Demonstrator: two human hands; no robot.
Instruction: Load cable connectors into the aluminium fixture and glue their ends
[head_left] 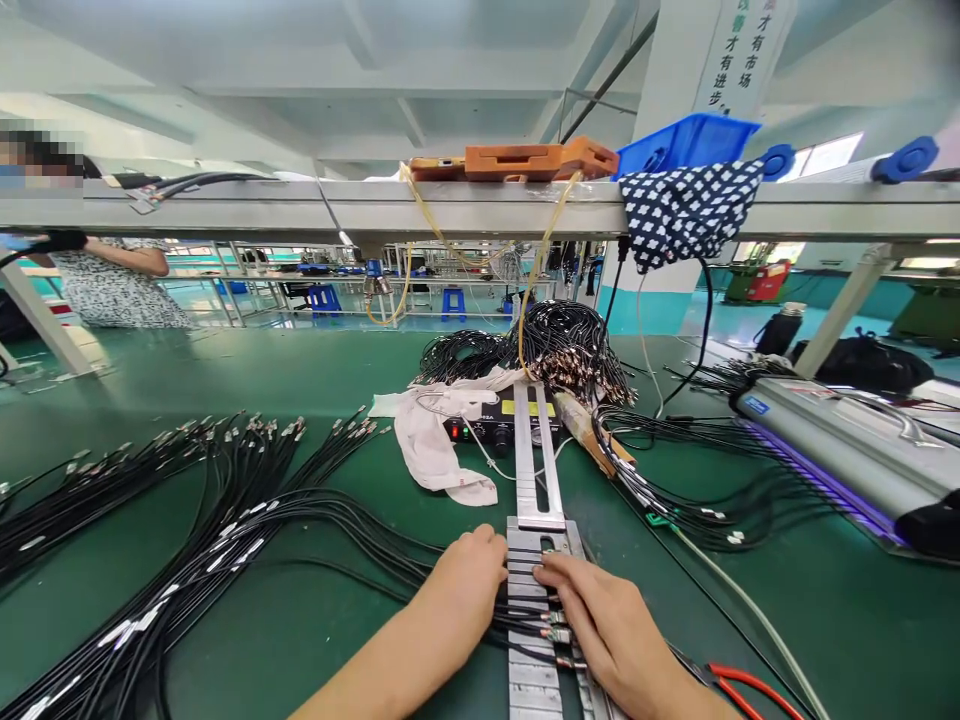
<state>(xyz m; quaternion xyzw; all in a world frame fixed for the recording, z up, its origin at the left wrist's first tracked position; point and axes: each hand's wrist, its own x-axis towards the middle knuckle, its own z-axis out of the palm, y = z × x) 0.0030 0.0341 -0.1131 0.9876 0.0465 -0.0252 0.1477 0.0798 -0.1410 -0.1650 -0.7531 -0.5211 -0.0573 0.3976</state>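
1. Fingers of the left hand [465,590] are bent in at the left edge of a long metal strip [525,582]. I cannot tell if they pinch a cable, because their tips are hidden.
2. Fingers of the right hand [615,625] reach toward the left, a little bent. Their tips are over the right side of the strip. I cannot tell if they grip anything.
3. The metal strip is low in the middle of the frame, on the green desk [847,630]. It has slots cut across it. Some black cables [337,510] come from the left, go under the left wrist and lie across it. Their shiny ends [556,635] are beside the right hand.
4. At the lower left, lots of these cables lie in a big bunch with white tags [135,625].
5. In the middle, past the strip, there is a black box [501,432] with a little red light. A white cloth [442,440] lies at its left. A big cable pile [570,335] sits behind.
6. At the lower right, pliers with red handles [750,682] lie near the right hand. Farther up, a silver machine [847,420] glows purple underneath.
7. At the upper left, another person [124,285] wears a patterned top.
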